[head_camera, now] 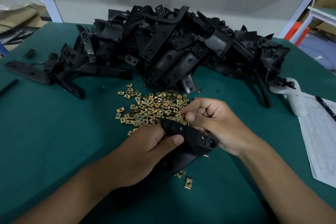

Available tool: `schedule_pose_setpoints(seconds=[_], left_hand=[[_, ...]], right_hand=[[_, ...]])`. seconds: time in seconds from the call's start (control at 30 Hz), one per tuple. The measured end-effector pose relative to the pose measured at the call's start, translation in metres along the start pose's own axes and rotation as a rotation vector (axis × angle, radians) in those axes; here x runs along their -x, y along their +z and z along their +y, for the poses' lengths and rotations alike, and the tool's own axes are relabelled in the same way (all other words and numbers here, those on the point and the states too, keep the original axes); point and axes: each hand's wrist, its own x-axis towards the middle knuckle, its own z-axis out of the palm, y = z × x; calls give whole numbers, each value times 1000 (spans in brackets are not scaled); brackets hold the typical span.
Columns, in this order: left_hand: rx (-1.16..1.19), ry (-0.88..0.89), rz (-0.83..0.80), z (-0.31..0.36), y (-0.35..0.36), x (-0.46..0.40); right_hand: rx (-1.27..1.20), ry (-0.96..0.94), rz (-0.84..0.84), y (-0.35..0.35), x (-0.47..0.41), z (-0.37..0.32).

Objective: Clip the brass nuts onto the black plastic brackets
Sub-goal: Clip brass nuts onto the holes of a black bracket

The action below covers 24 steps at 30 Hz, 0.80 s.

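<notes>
My left hand (154,143) grips a black plastic bracket (189,138) just above the green table, thumb over its near edge. My right hand (212,122) pinches a brass nut (183,119) between thumb and forefinger at the bracket's upper edge, beside a round boss. A brass nut sits clipped near the bracket's right end (202,139). Directly behind my hands lies a loose heap of brass nuts (152,107). A big pile of black brackets (163,47) fills the back of the table.
Two stray brass nuts (188,182) lie on the green mat (54,132) near me. Separate brackets (27,72) lie at the left. Printed papers (320,136) with a pen and a white cloth (294,96) are at the right edge.
</notes>
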Motion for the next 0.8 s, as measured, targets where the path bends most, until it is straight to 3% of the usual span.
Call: schedule_pose_setpoints(seconds=[0.8], left_hand=[[12,-14,-44,-1,-4,-1]], right_hand=[[166,-59,0,-3,0,2]])
